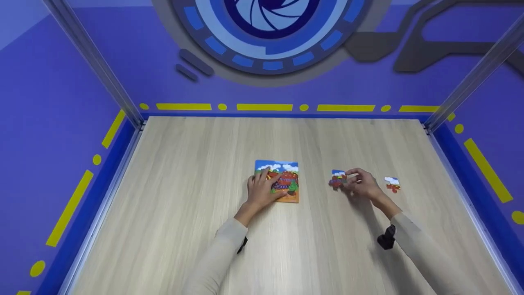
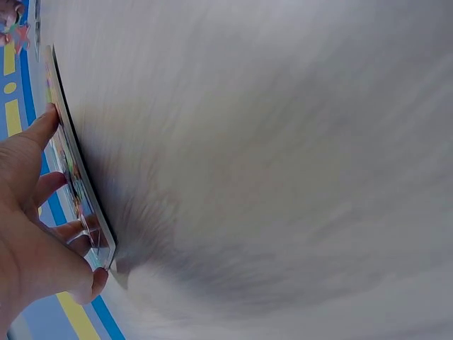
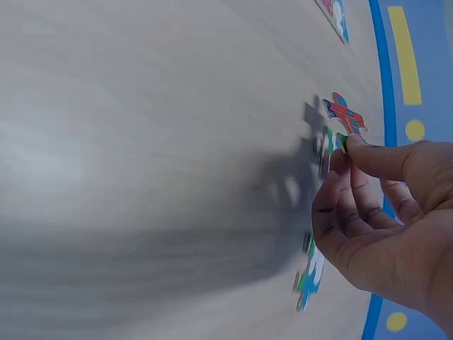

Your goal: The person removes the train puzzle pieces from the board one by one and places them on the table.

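the right hand (image 1: 362,184) pinches a small puzzle piece (image 1: 338,179) between thumb and fingertips; the piece is blue, white, red and green. another loose puzzle piece (image 1: 392,184) lies just to the right of this hand. the left hand (image 1: 262,189) rests with straight fingers on the puzzle board (image 1: 286,180), which shows clouds and red shapes. all lies on a pale wooden table (image 1: 204,229), with purple walls (image 1: 49,102) around it.

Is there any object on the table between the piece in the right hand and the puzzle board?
Nothing visible: only bare table lies between the piece pinched by the right hand and the puzzle board.
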`<state>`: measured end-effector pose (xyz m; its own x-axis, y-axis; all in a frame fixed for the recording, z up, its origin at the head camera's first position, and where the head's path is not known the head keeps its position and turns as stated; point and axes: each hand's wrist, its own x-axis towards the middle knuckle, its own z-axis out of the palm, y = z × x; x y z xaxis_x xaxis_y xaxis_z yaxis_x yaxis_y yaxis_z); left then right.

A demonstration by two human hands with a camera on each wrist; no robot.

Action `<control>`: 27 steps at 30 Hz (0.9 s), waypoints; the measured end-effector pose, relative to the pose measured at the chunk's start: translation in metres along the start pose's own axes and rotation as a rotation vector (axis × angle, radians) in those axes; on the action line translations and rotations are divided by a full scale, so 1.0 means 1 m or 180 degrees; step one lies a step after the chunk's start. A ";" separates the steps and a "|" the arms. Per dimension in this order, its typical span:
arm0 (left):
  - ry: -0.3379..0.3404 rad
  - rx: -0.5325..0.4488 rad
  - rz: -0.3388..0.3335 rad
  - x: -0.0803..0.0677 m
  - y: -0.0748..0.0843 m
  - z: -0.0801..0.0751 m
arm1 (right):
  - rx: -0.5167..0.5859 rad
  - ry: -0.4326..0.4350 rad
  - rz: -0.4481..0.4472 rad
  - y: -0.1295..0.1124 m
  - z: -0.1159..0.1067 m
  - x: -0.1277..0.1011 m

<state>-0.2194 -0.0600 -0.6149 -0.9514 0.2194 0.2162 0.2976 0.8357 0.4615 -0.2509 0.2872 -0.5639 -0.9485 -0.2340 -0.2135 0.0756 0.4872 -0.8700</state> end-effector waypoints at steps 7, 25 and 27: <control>-0.0197 -0.0028 -0.0156 0.002 0.004 -0.005 | 0.0009 -0.0038 -0.0021 0.011 -0.021 -0.013; -0.0217 0.0014 -0.0154 0.002 0.003 -0.004 | -0.0075 -0.0123 0.0325 0.047 -0.086 -0.060; -0.0253 0.0033 -0.0171 0.003 0.003 -0.004 | -0.0079 -0.0160 0.0369 0.050 -0.092 -0.065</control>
<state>-0.2209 -0.0588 -0.6091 -0.9694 0.2130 0.1222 0.2455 0.8524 0.4617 -0.2141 0.4044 -0.5527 -0.9172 -0.2164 -0.3344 0.1756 0.5339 -0.8271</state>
